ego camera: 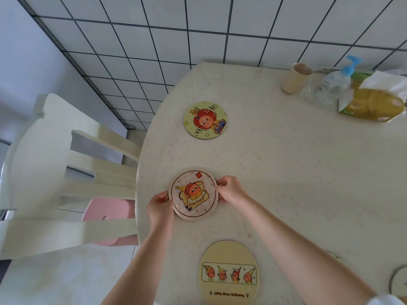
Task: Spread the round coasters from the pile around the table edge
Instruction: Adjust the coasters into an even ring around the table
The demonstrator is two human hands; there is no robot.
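Observation:
A small pile of round coasters [193,194] lies near the left edge of the cream table [297,161]; its top one shows a cartoon figure on toast, and a second rim peeks out beneath. My left hand [159,206] grips the pile's left rim and my right hand [231,190] grips its right rim. A yellow-green coaster [205,120] with a red-haired cartoon lies flat farther along the edge. A cream coaster [228,272] with a row of small figures lies near the close edge.
A white slatted chair [66,172] with a pink seat cushion [110,214] stands left of the table. At the far right sit a cardboard tube [296,78], a pump bottle [337,83] and a tissue pack [374,102]. A round rim [396,280] shows at the right border.

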